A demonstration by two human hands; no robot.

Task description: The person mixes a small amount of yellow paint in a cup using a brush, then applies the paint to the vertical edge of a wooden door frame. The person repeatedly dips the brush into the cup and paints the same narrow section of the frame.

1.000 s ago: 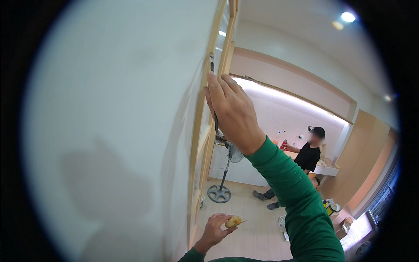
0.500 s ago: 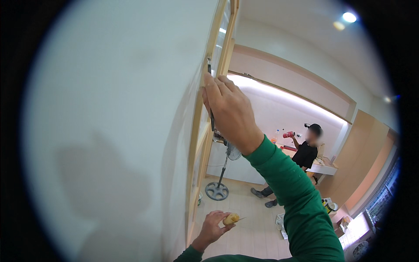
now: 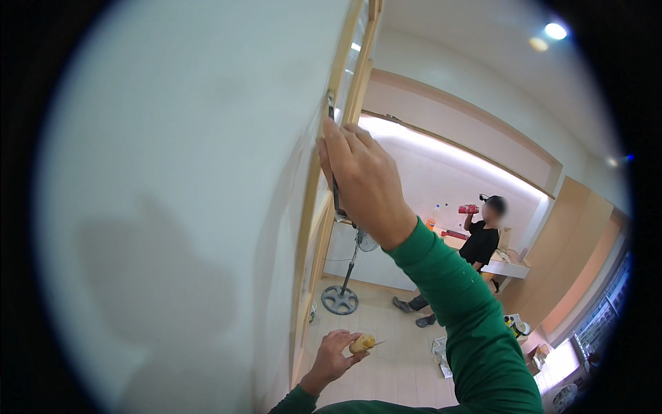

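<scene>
My right hand is raised to the light wood frame along the edge of the white wall. Its fingers are closed around a slim, dark-handled tool with a pale tip. That tip meets the frame above my fingers; whether it is a small blade or a brush I cannot tell. Lower down, near the wall, my left hand grips a yellowish rounded lump between thumb and fingers. A thin spike sticks out of the lump to the right.
Across the room a person in black holds a red container beside a counter. A standing fan is on the floor beyond the frame. Boxes and cans stand at right near the window.
The person across the room has lifted the red container closer to the head. My right hand and its tool stay at about the same spot on the frame; my left hand has hardly moved.
</scene>
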